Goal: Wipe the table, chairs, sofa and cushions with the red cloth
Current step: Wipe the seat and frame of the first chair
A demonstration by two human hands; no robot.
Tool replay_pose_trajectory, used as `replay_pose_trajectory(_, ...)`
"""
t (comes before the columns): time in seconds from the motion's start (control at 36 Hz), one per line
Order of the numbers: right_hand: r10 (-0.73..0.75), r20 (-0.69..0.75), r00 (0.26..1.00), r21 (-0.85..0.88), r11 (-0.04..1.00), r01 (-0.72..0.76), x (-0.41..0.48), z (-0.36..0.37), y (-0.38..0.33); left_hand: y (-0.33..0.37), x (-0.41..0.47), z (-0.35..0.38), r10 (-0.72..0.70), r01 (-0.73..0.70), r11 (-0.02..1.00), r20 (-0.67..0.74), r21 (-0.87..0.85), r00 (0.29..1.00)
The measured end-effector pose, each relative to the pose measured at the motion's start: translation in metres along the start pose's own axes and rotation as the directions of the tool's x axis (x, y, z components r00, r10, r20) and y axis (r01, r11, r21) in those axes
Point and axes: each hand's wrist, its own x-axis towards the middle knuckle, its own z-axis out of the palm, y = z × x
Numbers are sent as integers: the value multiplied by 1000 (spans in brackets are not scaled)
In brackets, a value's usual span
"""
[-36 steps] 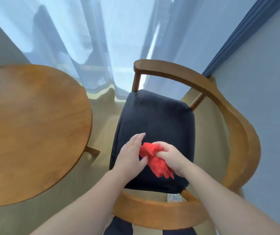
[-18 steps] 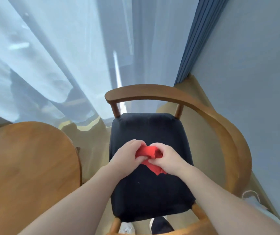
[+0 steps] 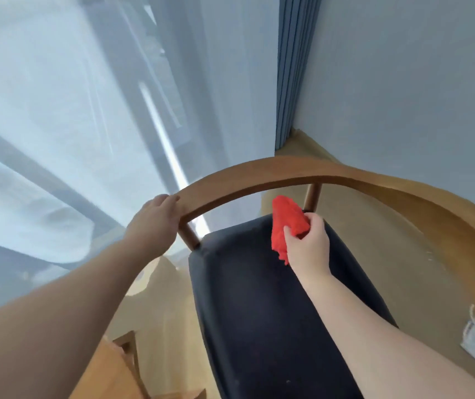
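Here the right hand grips the red cloth, bunched above it, seemingly off the seat.

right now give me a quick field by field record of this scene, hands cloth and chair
left hand: resting on the end of the curved wooden rail
right hand: gripping the red cloth, bunched
cloth position: above the rear of the dark seat, just below the rail
table: only a corner shows, lower left
backdrop: sheer curtain, blue curtain, grey wall
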Motion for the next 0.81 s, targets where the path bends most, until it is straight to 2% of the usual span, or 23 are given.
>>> replay_pose_trajectory(0.08,77,-169,983,57,996,-68,26,9,4,-1,33,6,47,-46,999,52,-9,998)
replay_pose_trajectory(0.19,48,-386,921,63,998,-26,51,10,3,-1,61,16,13,-6,999,162,-40,987)
replay_pose_trajectory(0.25,71,-450,890,86,996,-36,59,13,1,-4,67,18,19,-4,997,191,-77,981)
replay_pose_trajectory(0.39,115,-448,887,197,980,-27,69,36,-8,-12,65,22,154,-134,983,163,-125,975)
replay_pose_trajectory(0.47,119,-459,880,305,952,30,71,51,-11,-12,68,22,175,-160,981,142,-114,974)
replay_pose_trajectory(0.58,102,-391,915,340,940,40,65,67,-8,-13,71,24,186,-174,979,123,-102,975)
replay_pose_trajectory(0.69,73,-384,920,342,937,69,58,84,-6,-12,68,25,190,-180,979,101,-100,977)
replay_pose_trajectory(0.81,104,-356,928,345,938,27,54,99,-4,-14,66,25,204,-194,976,98,-101,974)
